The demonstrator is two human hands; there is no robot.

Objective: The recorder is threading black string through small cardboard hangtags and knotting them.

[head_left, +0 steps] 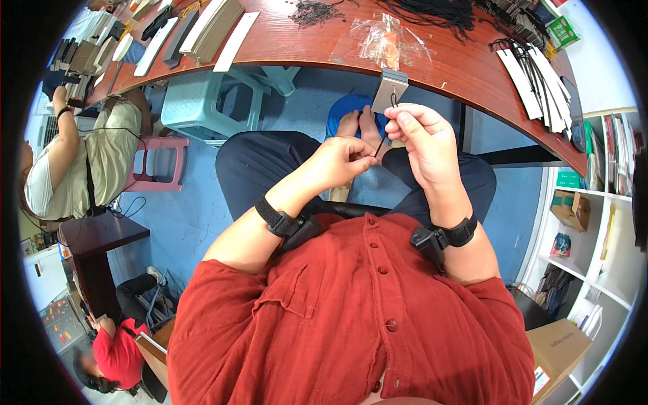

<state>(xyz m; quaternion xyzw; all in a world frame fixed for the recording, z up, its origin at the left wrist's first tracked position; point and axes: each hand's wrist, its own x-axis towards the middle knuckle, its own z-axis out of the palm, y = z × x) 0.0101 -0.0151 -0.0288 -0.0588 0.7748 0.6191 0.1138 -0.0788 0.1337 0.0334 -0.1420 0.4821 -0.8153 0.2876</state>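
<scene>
The desk [304, 48] is reddish-brown, its surface smooth and faintly glossy. A pale-green plastic stool [194, 101] stands under its near edge, toward the left. Toward the desk's right end lie long, flat white strips [520, 84], fanned out with thin black strings over them. A limp, tangled heap of black cords [432, 12] lies well back from the near edge; crinkled clear wrap [381, 46] sits closer to it. The right hand [425, 138] pinches with thumb and index finger; the left hand [342, 162], lower, has its fingertips closed too. A grey, box-shaped block [386, 86] hangs at the near edge, behind the right fingertips. Between the hands slants a thin black cord [382, 140]: its narrow loop stands above the right pinch, its lower part gripped in the left fingertips.
</scene>
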